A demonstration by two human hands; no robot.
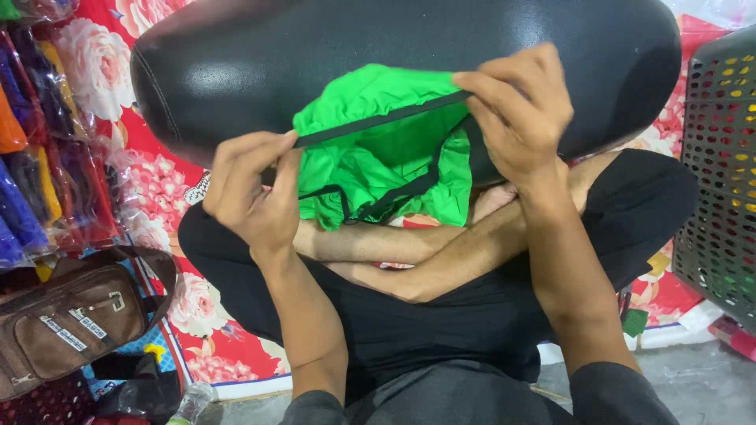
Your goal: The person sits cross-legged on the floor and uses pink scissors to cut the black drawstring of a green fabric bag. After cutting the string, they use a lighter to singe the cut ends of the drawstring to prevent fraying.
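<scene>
At the centre of the frame, a green fabric piece [378, 149] with black elastic trim [378, 120] was held up over a black cushioned seat [236, 55]. The left hand [252, 193] pinched the trim's lower-left end; the right hand [520, 110] pinched its upper-right end, pulling it taut. A brown bag [71, 323] lay at lower left, a grey perforated basket [720, 165] at right.
</scene>
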